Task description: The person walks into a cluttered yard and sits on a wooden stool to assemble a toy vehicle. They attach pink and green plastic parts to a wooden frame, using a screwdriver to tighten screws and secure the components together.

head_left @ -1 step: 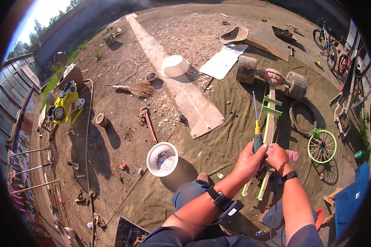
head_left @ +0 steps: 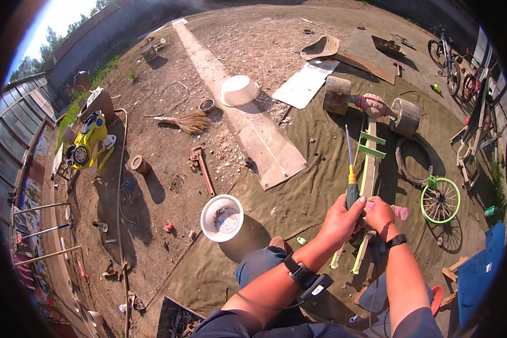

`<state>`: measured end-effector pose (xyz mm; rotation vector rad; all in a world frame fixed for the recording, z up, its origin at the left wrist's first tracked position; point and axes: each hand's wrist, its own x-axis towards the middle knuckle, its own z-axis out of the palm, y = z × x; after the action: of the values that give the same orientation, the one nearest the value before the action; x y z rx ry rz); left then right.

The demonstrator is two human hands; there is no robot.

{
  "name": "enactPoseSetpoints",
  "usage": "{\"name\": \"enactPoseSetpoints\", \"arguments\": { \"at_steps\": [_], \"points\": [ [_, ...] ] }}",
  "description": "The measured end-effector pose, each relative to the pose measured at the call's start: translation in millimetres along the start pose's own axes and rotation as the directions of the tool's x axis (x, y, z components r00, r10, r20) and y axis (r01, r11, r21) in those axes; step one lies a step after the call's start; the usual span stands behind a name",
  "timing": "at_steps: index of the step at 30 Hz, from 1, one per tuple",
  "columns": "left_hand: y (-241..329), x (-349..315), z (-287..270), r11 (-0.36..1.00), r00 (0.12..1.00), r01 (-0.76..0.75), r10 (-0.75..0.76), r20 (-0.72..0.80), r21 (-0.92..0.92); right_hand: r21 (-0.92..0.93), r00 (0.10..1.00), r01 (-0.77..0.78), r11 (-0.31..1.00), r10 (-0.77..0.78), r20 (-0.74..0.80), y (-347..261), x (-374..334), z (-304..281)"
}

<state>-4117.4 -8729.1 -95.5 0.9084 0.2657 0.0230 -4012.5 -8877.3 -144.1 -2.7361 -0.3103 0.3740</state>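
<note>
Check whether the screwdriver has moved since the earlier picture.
No, no visible shift: the screwdriver in the left hand lies right of the bucket, just as before.

Both hands [head_left: 342,217] close together, the left one curled in a grip, forearms [head_left: 273,287] slanting inward from below.

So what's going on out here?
A person is working with bare hands over a green-edged frame. The left hand grips a screwdriver, its shaft pointing away from the body. The right hand is close beside it; what its fingers hold is hidden. A white tub with small dark bits inside stands to the left, and a green-rimmed wheel is to the right.
</note>
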Motion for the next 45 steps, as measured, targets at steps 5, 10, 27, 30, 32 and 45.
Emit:
{"name": "enactPoseSetpoints", "arguments": {
  "at_steps": [5, 10, 27, 30, 32, 45],
  "points": [
    [1, 1, 2, 1.0, 1.0, 0.015, -0.015, 0.003, -0.002, 0.082, 1.0, -0.023, 0.996, 0.022, 0.016, 2, -4, -5],
    [0, 1, 0, 1.0, 1.0, 0.019, -0.019, -0.019, 0.004, 0.072, 1.0, -0.008, 0.997, 0.006, 0.028, -1, -10, -12],
    [-5, 4, -4, 0.992, 0.999, -0.006, 0.012, -0.043, 0.126, 0.102, 1.0, 0.008, 0.995, -0.008, 0.006, 41, -51, -17],
    [-7, 5, -4, 0.99, 0.999, 0.009, -0.003, -0.045, 0.141, 0.075, 1.0, -0.024, 0.997, 0.023, 0.013, 42, -52, -16],
    [-6, 5, -5, 0.987, 0.999, 0.017, -0.008, -0.053, 0.159, 0.057, 0.998, -0.051, 0.997, 0.05, 0.028, 38, -54, -18],
    [-8, 3, 0, 0.98, 0.998, 0.018, -0.006, -0.061, 0.199, -0.06, 0.974, -0.179, 0.982, 0.185, 0.129, 33, -105, -22]
  ]
}}
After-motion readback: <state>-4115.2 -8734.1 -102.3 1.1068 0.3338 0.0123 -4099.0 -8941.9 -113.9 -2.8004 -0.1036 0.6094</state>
